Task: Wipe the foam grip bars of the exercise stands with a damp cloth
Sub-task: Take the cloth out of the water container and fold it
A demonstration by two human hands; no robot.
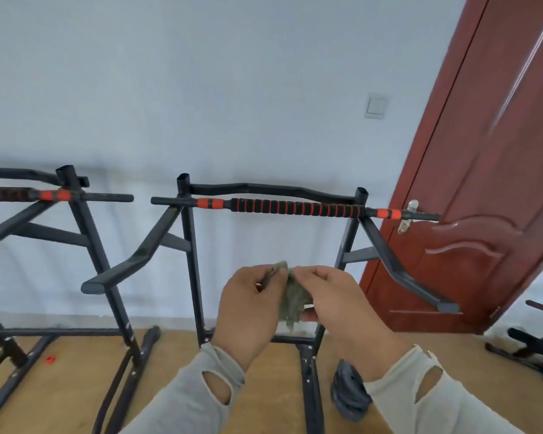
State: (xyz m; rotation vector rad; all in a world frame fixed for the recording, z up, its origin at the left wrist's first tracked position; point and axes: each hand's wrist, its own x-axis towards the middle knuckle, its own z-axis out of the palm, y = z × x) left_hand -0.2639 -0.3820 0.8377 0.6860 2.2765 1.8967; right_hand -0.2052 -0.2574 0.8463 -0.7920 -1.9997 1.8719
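Observation:
Two black exercise stands face me against the wall. The middle stand (191,255) carries a horizontal foam grip bar (298,207), black with orange rings. A second stand (88,242) at the left has its own foam grip bar (19,194), partly cut off by the frame edge. Both my hands hold a small grey-green cloth (292,300) in front of me, below the middle bar. My left hand (251,305) pinches its upper left part and my right hand (333,303) grips its right side. The cloth is a hand's length below the bar and does not touch it.
A red-brown door (470,189) stands open at the right, its handle (409,214) close to the bar's right end. Dark weight plates (347,393) lie on the wooden floor by the stand's right foot. More dark equipment (536,339) sits at far right. A small red bit (50,359) lies on the floor.

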